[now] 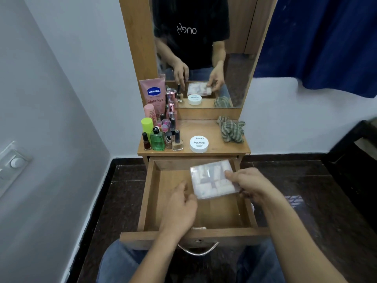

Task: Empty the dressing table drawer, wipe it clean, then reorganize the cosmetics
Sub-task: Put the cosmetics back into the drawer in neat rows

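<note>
The wooden drawer [151, 201] is pulled out toward me and its bottom is bare. Over its far right part my right hand [247, 183] holds a clear plastic packet of white and pink items [212, 180] by its right edge. My left hand [182, 205] hovers over the drawer's middle, fingers apart, just left of the packet and holding nothing. On the tabletop [214, 129] stand several cosmetics bottles [161, 135], a pink Vaseline tube [154, 94] and a white nail polish remover jar [199, 144].
A crumpled green checked cloth [231, 129] lies at the tabletop's right back. The mirror [204, 48] rises behind the table. Walls close in on the left and right, with a blue curtain [326, 37] at upper right. The floor is dark tile.
</note>
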Motion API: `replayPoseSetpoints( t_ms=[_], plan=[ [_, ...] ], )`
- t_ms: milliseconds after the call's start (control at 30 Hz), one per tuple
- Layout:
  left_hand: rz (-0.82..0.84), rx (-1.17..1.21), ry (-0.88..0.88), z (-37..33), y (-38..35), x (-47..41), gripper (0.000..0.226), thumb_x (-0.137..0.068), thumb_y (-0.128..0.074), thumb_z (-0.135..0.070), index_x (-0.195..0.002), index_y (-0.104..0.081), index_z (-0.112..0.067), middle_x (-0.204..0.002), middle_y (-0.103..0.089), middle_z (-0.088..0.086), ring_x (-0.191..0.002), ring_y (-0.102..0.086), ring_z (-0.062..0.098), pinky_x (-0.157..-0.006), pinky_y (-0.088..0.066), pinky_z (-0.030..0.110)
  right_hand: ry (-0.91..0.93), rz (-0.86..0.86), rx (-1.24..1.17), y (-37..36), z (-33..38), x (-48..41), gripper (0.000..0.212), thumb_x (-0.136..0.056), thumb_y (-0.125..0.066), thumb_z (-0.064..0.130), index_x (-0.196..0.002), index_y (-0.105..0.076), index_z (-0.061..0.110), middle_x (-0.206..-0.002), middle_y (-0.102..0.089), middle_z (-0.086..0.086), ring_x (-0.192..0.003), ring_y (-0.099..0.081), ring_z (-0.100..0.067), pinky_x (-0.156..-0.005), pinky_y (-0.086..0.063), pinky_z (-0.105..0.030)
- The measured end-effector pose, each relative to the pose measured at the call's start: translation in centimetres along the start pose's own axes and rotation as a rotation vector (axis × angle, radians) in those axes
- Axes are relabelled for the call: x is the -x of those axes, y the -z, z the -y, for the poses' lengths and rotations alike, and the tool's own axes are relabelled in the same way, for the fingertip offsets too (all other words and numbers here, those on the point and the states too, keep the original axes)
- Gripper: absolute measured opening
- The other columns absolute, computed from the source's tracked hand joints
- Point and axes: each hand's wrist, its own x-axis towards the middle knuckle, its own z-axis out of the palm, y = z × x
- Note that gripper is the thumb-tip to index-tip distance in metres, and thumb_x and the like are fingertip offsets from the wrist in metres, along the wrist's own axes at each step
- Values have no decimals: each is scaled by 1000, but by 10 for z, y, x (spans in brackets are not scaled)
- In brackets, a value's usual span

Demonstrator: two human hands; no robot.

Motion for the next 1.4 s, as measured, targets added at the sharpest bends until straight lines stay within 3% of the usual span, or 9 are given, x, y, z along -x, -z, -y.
replayPoseSetpoints(
  t_ms=[67,133,267,433,533,600,867,1200,1400],
  plan=[
    [111,67,138,1,-9,-8,26,-89,-55,-34,-111,-57,-48,-109,-67,-25,-101,-63,4,-101,-48,36,12,-37,52,-13,-7,-5,38,-93,-73,35,-86,-75,-2,-74,-73,-9,-61,-61,-17,-48,-45,-25],
    [129,66,208,7,-16,-20,28,-79,-62,-37,-106,-63,-43,-101,-72,-20,-98,-67,9,-101,-50,43,3,-89,118,-24,-11,-13,36,-93,-72,37,-79,-74,3,-67,-69,-3,-58,-62,-16,-51,-47,-26],
    [169,44,256,17,-23,-43,33,-70,-82,-25,-92,-61,-37,-103,-73,-13,-95,-68,10,-97,-54,37,-12,-147,273,-44,-20,-33,36,-92,-66,46,-83,-73,13,-80,-74,-4,-76,-71,-22,-71,-57,-35],
    [85,-191,157,52,-48,-82,60,-61,-70,-47,-120,-61,-41,-115,-67,2,-107,-67,28,-97,-53,44,3,-253,500,-64,-27,-36,36,-96,-52,40,-114,-63,11,-114,-70,-10,-102,-69,-30,-83,-55,-35],
    [44,-286,103,34,-47,-73,48,-82,-67,-33,-129,-59,-30,-120,-59,9,-114,-60,34,-95,-47,31,16,-265,575,-69,-34,-36,29,-98,-51,29,-118,-61,10,-120,-66,-11,-109,-63,-31,-75,-42,-31],
    [40,-356,79,35,-52,-74,46,-87,-66,-25,-132,-57,-21,-122,-58,13,-117,-56,34,-96,-46,34,49,-270,604,-70,-40,-38,26,-93,-55,25,-113,-62,10,-119,-65,-11,-107,-63,-32,-74,-42,-31],
    [9,-448,18,27,-68,-86,34,-85,-66,-24,-118,-69,-18,-118,-64,13,-108,-62,32,-92,-48,34,181,-320,820,-72,-49,-29,34,-89,-60,17,-122,-62,8,-125,-56,-12,-110,-63,-31,-87,-51,-35],
    [-85,-411,12,30,-81,-94,22,-90,-67,-19,-112,-69,-18,-121,-57,10,-104,-63,29,-89,-49,32,292,-383,1013,-78,-51,-29,28,-96,-52,10,-123,-61,11,-128,-56,-10,-117,-54,-25,-87,-52,-33],
    [-39,-339,11,30,-82,-95,30,-87,-64,-25,-116,-70,-24,-119,-59,12,-106,-62,33,-92,-49,34,314,-395,1037,-71,-44,-38,27,-99,-50,9,-121,-64,12,-122,-59,-9,-108,-62,-24,-85,-54,-34]
  ],
)
